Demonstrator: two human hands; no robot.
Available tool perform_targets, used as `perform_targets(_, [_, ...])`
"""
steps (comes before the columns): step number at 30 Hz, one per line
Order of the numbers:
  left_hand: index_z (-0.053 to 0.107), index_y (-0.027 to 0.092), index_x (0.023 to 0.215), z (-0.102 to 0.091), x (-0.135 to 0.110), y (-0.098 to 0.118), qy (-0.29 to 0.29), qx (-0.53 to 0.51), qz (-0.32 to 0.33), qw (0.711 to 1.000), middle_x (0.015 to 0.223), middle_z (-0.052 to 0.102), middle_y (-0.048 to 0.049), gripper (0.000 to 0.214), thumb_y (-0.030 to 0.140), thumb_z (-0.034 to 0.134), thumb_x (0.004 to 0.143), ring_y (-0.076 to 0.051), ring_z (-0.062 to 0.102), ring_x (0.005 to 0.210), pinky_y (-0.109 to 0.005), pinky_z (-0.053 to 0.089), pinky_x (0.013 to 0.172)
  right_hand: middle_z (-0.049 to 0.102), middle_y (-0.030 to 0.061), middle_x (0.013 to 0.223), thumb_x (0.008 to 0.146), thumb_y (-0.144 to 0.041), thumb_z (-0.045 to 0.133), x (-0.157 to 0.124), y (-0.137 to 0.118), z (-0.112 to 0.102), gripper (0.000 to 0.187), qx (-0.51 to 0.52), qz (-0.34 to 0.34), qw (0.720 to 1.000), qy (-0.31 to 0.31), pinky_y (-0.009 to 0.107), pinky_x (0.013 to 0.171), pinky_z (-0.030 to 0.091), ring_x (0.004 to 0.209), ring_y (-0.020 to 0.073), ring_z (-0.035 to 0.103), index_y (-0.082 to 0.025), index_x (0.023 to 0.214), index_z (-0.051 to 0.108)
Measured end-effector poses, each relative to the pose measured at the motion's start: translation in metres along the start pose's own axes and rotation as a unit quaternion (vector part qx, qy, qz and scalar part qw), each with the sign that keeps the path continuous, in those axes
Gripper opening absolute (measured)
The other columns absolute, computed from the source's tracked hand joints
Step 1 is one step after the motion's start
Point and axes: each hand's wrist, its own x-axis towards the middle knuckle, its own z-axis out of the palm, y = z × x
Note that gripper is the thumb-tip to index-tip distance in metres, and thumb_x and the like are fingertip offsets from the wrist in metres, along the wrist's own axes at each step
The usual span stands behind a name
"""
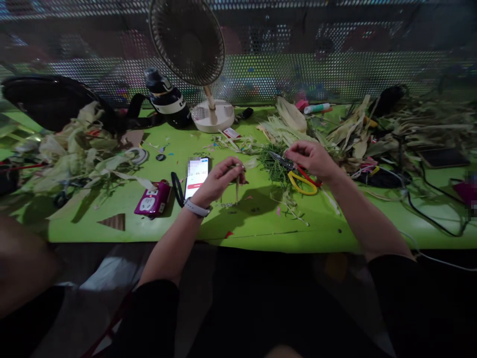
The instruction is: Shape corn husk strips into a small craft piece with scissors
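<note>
My left hand (223, 178) is raised over the middle of the green table, its fingers pinched on a thin, pale strip of corn husk (237, 193) that hangs down. To the right, my right hand (310, 158) has thumb and fingers pressed together; whatever is between them is too small to make out. Under that hand lie scissors (301, 184) with yellow and red handles, their blades pointing left over a heap of fine green shreds (275, 166). I cannot tell whether the fingers touch the scissors. Loose shredded strips (294, 211) lie just in front.
A fan (212, 117) and a dark bottle (173, 107) stand at the back. A lit phone (197, 176) and a purple device (153, 199) sit left. Corn husks (84, 149) pile up on both sides. Cables (417, 206) run along the right. Another person's arm (22, 263) shows at left.
</note>
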Motion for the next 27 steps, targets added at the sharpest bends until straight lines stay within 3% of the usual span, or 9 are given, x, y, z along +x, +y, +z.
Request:
perform_targets(2, [0.057, 0.017, 0.089, -0.012, -0.002, -0.006, 0.054, -0.071, -0.01, 0.996, 0.073, 0.066, 0.0006, 0.025, 0.038, 0.07, 0.082, -0.011, 0.065, 0.068, -0.029, 0.057, 0.076, 0.054, -0.003, 0.061, 0.087, -0.04, 0.06, 0.004, 0.011, -0.006, 0.023, -0.03, 0.008, 0.999, 0.043, 0.025, 0.053, 0.037, 0.054, 0.0107, 0.046, -0.017, 0.083, 0.062])
perform_targets(5, [0.058, 0.017, 0.09, -0.02, -0.002, -0.014, 0.083, -0.131, -0.039, 0.987, 0.08, 0.071, -0.0022, 0.025, 0.035, 0.072, 0.081, -0.014, 0.071, 0.075, -0.035, 0.058, 0.084, 0.062, 0.0028, 0.074, 0.086, -0.036, 0.061, 0.007, 0.022, 0.0, 0.021, -0.162, -0.045, 0.986, -0.016, 0.029, 0.064, 0.042, 0.067, 0.0152, 0.054, -0.016, 0.087, 0.069])
perform_targets(9, [0.059, 0.015, 0.088, -0.016, 0.0, -0.019, 0.069, -0.161, -0.072, 0.982, 0.082, 0.073, -0.0046, 0.025, 0.032, 0.074, 0.078, -0.016, 0.072, 0.077, -0.036, 0.058, 0.087, 0.066, 0.0135, 0.106, 0.085, -0.021, 0.061, 0.011, 0.025, 0.025, 0.023, -0.395, -0.159, 0.9, -0.088, 0.04, 0.084, 0.041, 0.098, 0.0257, 0.055, -0.018, 0.103, 0.074])
perform_targets(11, [0.059, 0.015, 0.088, -0.015, 0.001, -0.021, 0.053, -0.17, -0.075, 0.981, 0.081, 0.073, -0.005, 0.025, 0.031, 0.075, 0.078, -0.017, 0.073, 0.078, -0.037, 0.058, 0.087, 0.063, 0.016, 0.12, 0.082, -0.015, 0.062, 0.015, 0.024, 0.034, 0.026, -0.467, -0.168, 0.862, -0.104, 0.044, 0.089, 0.039, 0.107, 0.0295, 0.052, -0.018, 0.104, 0.074])
perform_targets(13, [0.06, 0.014, 0.089, -0.015, 0.001, -0.024, 0.037, -0.184, -0.079, 0.979, 0.083, 0.074, -0.0057, 0.024, 0.03, 0.075, 0.078, -0.017, 0.073, 0.079, -0.037, 0.058, 0.087, 0.063, 0.0162, 0.124, 0.081, -0.012, 0.061, 0.02, 0.023, 0.038, 0.022, -0.497, -0.161, 0.845, -0.119, 0.046, 0.092, 0.037, 0.112, 0.0312, 0.052, -0.018, 0.096, 0.076])
perform_targets(16, [0.061, 0.014, 0.089, -0.017, 0.001, -0.025, 0.016, -0.2, -0.095, 0.975, 0.087, 0.075, -0.0082, 0.023, 0.028, 0.075, 0.078, -0.017, 0.073, 0.076, -0.036, 0.058, 0.085, 0.068, 0.0146, 0.116, 0.084, -0.014, 0.06, 0.027, 0.022, 0.035, 0.016, -0.473, -0.148, 0.86, -0.12, 0.047, 0.093, 0.038, 0.11, 0.0303, 0.055, -0.017, 0.085, 0.076])
perform_targets(22, [0.064, 0.013, 0.08, -0.006, 0.008, -0.019, -0.018, -0.2, -0.127, 0.971, 0.106, 0.073, -0.0103, 0.026, 0.027, 0.082, 0.069, -0.018, 0.071, 0.094, -0.032, 0.057, 0.086, 0.072, 0.012, 0.101, 0.087, -0.021, 0.06, 0.031, 0.014, 0.026, 0.015, -0.29, -0.176, 0.937, -0.079, 0.039, 0.088, 0.044, 0.096, 0.0224, 0.062, -0.016, 0.085, 0.075])
perform_targets(27, [0.068, 0.012, 0.083, 0.009, 0.017, -0.016, -0.072, -0.138, -0.183, 0.971, 0.108, 0.072, -0.0075, 0.032, 0.034, 0.085, 0.066, -0.011, 0.066, 0.079, -0.023, 0.055, 0.071, 0.074, 0.0092, 0.093, 0.086, -0.02, 0.061, 0.028, 0.011, 0.034, 0.014, -0.263, -0.202, 0.942, -0.05, 0.037, 0.083, 0.046, 0.088, 0.0213, 0.064, -0.018, 0.083, 0.075])
